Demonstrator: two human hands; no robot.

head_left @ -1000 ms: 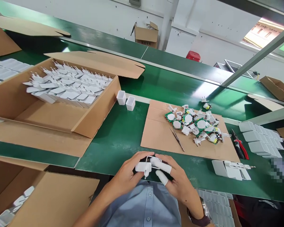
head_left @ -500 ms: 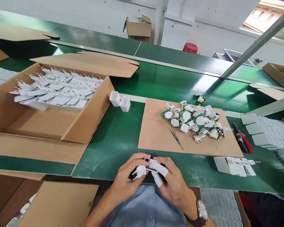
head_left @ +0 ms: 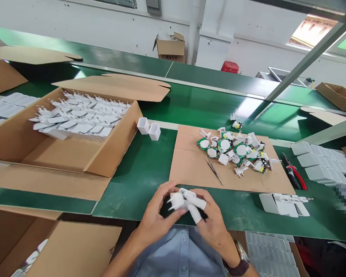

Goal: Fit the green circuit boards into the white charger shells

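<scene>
My left hand (head_left: pixel 155 215) is closed round a white plug piece (head_left: pixel 177 201) with pins pointing left. My right hand (head_left: pixel 212 217), with white covers on two fingers, grips the other side of the same piece. Both hands are above the front edge of the green table (head_left: pixel 127 192). Beyond them, a cardboard sheet (head_left: pixel 187 169) holds a pile of green circuit boards (head_left: pixel 242 150) with white plug parts, and tweezers (head_left: pixel 213 171) lie beside the pile. Two open white housings (head_left: pixel 154 131) stand to the left.
At left is a cardboard box (head_left: pixel 103 161) of white plug pieces. Red-handled pliers (head_left: pixel 294 172) lie right of the sheet, near rows of white housings (head_left: pixel 320 161). More white housings (head_left: pixel 276 204) sit at the front right.
The white piece has turned in my fingers, so its plug end shows more fully. My right hand's covered fingers have shifted slightly. The whole view has tilted a little.
</scene>
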